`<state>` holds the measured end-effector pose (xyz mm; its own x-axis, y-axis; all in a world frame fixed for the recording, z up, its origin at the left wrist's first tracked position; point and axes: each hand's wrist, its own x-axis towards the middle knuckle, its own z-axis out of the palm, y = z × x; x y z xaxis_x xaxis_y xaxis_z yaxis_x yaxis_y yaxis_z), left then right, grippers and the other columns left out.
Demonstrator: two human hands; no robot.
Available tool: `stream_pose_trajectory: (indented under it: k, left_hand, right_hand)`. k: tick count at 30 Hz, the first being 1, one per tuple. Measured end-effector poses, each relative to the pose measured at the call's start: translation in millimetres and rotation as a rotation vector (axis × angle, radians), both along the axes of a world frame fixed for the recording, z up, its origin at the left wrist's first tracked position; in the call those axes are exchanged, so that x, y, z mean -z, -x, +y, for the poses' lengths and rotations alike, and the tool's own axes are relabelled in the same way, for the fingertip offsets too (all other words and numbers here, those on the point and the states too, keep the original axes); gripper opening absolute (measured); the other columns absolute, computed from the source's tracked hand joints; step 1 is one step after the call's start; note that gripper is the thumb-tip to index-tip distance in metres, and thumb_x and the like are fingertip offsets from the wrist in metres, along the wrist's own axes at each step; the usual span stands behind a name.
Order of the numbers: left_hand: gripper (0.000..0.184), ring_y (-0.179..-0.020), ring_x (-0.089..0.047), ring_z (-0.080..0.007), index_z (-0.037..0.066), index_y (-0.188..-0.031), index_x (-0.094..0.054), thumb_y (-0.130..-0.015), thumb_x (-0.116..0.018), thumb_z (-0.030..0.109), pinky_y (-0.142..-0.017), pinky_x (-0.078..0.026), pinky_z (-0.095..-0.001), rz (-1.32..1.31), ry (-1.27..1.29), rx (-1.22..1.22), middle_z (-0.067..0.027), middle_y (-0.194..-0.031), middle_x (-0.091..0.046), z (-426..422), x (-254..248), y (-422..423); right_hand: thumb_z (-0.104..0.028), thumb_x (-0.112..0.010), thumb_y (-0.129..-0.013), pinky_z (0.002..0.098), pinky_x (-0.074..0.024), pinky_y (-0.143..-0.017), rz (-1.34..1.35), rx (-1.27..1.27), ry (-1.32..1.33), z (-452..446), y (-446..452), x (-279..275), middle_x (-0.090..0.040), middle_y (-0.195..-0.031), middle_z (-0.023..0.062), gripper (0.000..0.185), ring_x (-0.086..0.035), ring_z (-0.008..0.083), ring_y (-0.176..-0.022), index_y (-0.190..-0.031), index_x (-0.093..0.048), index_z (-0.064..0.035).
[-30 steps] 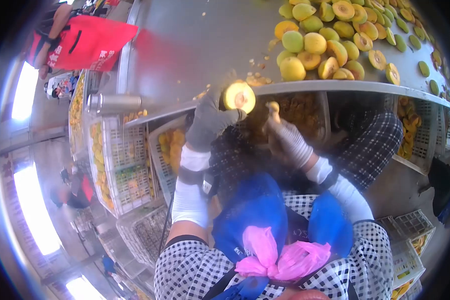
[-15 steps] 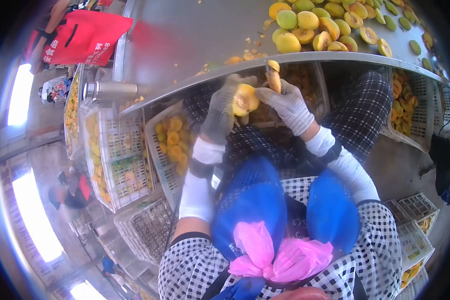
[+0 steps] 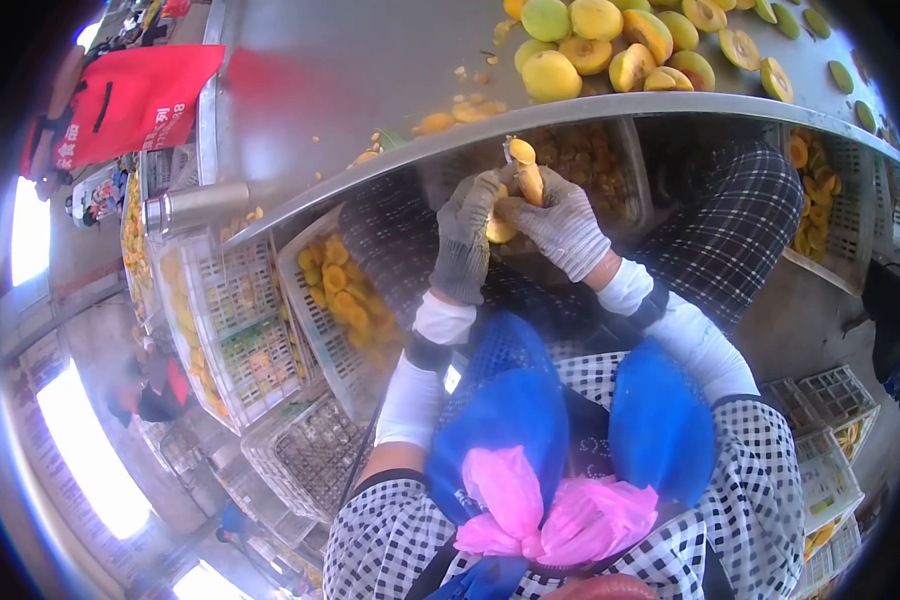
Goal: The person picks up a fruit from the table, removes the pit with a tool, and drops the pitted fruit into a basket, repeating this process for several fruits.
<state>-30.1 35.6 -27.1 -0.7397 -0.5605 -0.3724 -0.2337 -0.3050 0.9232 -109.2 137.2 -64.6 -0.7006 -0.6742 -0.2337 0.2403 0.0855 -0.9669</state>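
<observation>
In a grey glove, my left hand (image 3: 466, 238) is closed around a yellow fruit half (image 3: 499, 222), mostly covered by the fingers. My right hand (image 3: 562, 225), in a whitish glove, grips the handle of a small tool (image 3: 528, 176) whose end points up, with a yellow piece at its tip. The two hands meet over my lap, just below the metal table's edge (image 3: 590, 106). Halved and whole-looking yellow-green fruits (image 3: 595, 52) are piled on the table, and small bits (image 3: 460, 112) lie near its rim.
A crate of fruit halves (image 3: 340, 290) stands left of my legs, beside stacked white crates (image 3: 245, 330). Another crate (image 3: 610, 170) is under the table, and one more (image 3: 815, 190) at right. A metal flask (image 3: 202, 207) lies at left. A person in a red apron (image 3: 135, 105) is across the table.
My hands were apart, with the fruit's cut face showing; they have come together, and the fruit is now turned and mostly covered. The view has shifted, and the table pile sits further left and higher.
</observation>
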Motion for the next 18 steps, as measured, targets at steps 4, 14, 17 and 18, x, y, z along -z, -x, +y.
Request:
stream_pose_trajectory:
  k: [4, 14, 17, 18]
  left_hand:
    - [0.032, -0.083, -0.058, -0.0098, 0.0, -0.11, -0.062, -0.095, -0.054, 0.028, -0.073, -0.048, -0.0233, -0.026, 0.105, 0.056, -0.0051, -0.092, -0.062, -7.3, 13.2, -2.2]
    - [0.033, -0.075, -0.06, -0.0126, 0.001, -0.108, -0.063, -0.095, -0.055, 0.029, -0.066, -0.049, -0.025, -0.01, 0.362, 0.032, -0.009, -0.088, -0.065, -25.1, 34.2, -1.4]
    - [0.068, -0.081, -0.066, -0.0283, 0.003, -0.129, -0.049, -0.095, -0.033, 0.06, -0.049, -0.053, -0.034, 0.177, -0.294, -0.002, -0.0226, -0.105, -0.063, -46.5, 20.6, -21.5]
    - [0.068, -0.081, -0.066, -0.0283, 0.003, -0.129, -0.049, -0.095, -0.033, 0.06, -0.049, -0.053, -0.034, 0.173, -0.286, 0.003, -0.0226, -0.105, -0.063, -47.3, 16.1, -27.6]
  right_hand:
    - [-0.019, -0.072, -0.08, 0.0313, -0.0524, -0.075, -0.085, -0.095, 0.06, 3.4, 10.3, 8.4, -0.066, -0.092, 0.0111, 0.033, -0.064, 0.0195, -0.081, -0.107, -0.063, -0.0024]
    - [-0.022, -0.07, -0.084, 0.0277, -0.0502, -0.078, -0.111, 0.064, 0.182, -4.1, -0.1, 2.0, -0.064, -0.088, 0.0053, 0.03, -0.059, 0.0114, -0.081, -0.105, -0.061, -0.0037]
    - [-0.037, -0.064, -0.088, 0.0265, -0.048, -0.067, -0.417, -0.123, -0.183, 6.7, 25.1, 45.3, -0.061, -0.083, 0.0031, 0.038, -0.056, 0.0103, -0.076, -0.101, -0.06, -0.0018]
    - [-0.043, -0.062, -0.089, 0.0266, -0.0474, -0.062, -0.684, -0.342, -0.425, 7.2, 30.6, 49.5, -0.06, -0.081, 0.0028, 0.044, -0.055, 0.0106, -0.072, -0.102, -0.059, -0.0014]
